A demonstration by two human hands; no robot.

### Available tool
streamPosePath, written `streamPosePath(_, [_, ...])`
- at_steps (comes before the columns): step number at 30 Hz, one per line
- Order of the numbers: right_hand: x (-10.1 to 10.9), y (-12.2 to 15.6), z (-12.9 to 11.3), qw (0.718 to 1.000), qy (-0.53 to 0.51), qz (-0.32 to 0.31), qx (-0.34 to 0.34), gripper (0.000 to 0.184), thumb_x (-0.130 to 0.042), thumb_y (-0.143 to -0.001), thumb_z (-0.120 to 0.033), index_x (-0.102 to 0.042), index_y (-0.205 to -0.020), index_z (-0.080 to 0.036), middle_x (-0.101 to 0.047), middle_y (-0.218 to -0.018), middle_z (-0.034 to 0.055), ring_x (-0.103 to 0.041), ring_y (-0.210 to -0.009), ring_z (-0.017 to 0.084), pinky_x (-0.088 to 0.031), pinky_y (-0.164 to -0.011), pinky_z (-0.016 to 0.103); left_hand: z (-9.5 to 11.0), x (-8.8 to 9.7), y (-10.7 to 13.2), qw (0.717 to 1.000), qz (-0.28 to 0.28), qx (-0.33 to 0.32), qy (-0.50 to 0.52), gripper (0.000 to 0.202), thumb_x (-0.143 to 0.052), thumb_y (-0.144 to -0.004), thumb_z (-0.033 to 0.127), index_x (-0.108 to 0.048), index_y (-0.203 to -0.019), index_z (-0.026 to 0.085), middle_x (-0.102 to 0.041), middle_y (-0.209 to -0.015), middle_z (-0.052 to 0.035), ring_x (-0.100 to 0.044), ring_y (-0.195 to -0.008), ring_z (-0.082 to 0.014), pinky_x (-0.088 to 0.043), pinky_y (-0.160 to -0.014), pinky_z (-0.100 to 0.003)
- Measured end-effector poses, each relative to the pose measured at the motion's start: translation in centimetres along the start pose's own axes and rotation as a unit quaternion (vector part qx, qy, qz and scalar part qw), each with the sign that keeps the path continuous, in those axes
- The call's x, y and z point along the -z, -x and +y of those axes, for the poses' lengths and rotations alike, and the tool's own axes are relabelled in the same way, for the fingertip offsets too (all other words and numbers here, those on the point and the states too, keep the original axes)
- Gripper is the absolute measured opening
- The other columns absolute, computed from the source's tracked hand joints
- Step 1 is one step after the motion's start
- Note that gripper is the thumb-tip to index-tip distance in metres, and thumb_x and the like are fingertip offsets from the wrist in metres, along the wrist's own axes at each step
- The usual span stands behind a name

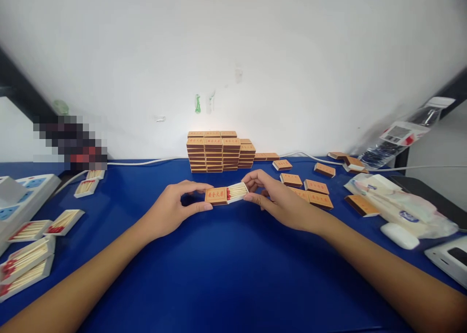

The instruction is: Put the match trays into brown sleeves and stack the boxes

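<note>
My left hand (174, 207) pinches the orange sleeve of a matchbox (216, 196) between thumb and fingers, just above the blue table (226, 274). My right hand (274, 196) grips the white inner tray (238, 191), which sticks halfway out of the sleeve on the right and shows red-tipped matches. Both hands meet at the table's middle, in front of a stack of closed matchboxes (219, 151) by the wall.
Several closed matchboxes (310, 187) lie scattered right of my right hand. Open trays of matches (29, 255) lie at the left edge beside a white power strip (22, 197). Plastic-wrapped packs (401, 206), a white device (450, 257) and cables sit at the right.
</note>
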State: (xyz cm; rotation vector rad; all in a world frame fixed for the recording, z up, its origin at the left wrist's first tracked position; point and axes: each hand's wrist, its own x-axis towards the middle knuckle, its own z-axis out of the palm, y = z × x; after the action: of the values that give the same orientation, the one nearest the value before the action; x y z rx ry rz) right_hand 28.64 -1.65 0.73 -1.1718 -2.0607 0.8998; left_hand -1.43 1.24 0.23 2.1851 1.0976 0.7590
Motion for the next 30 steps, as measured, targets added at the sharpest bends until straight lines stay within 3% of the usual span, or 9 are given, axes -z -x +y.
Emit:
streamPosePath(15, [-0.1,0.0,-0.5,1.000,-0.024,0.011,-0.006,0.022,-0.058,-0.105,-0.043,-0.051,-0.119,-0.026,-0.065,-0.111,0.0061,-0.064,-0.095,0.021,-0.057,-0.072,0.034,0.5,0.3,0.0,1.000,0.013,0.003,0.003,0.042,-0.080,-0.087,0.054,-0.079,-0.122,0.031,-0.079,-0.124,-0.0029,-0.072,-0.114,-0.0278,-0.056,-0.105,-0.043])
streamPosePath(20, [-0.9,-0.1,-0.4,0.993,-0.114,0.009,-0.012,0.023,-0.058,-0.106,-0.041,-0.049,-0.120,-0.026,-0.062,-0.102,0.0030,-0.063,-0.089,0.018,-0.055,-0.063,0.030,0.5,0.2,-0.1,1.000,0.010,0.008,0.020,0.044,-0.081,-0.087,0.054,-0.079,-0.123,0.030,-0.078,-0.127,-0.0029,-0.071,-0.116,-0.0284,-0.057,-0.103,-0.042])
streamPosePath(30, [-2.6,-0.2,-0.6,0.962,-0.264,0.065,-0.015,0.030,-0.064,-0.103,-0.048,-0.050,-0.116,-0.024,-0.064,-0.096,0.0015,-0.063,-0.081,0.016,-0.052,-0.056,0.026,0.3,-0.3,-0.2,0.991,0.039,0.012,0.125,0.043,-0.083,-0.086,0.047,-0.079,-0.122,0.024,-0.081,-0.118,-0.0045,-0.074,-0.100,-0.0229,-0.059,-0.095,-0.035])
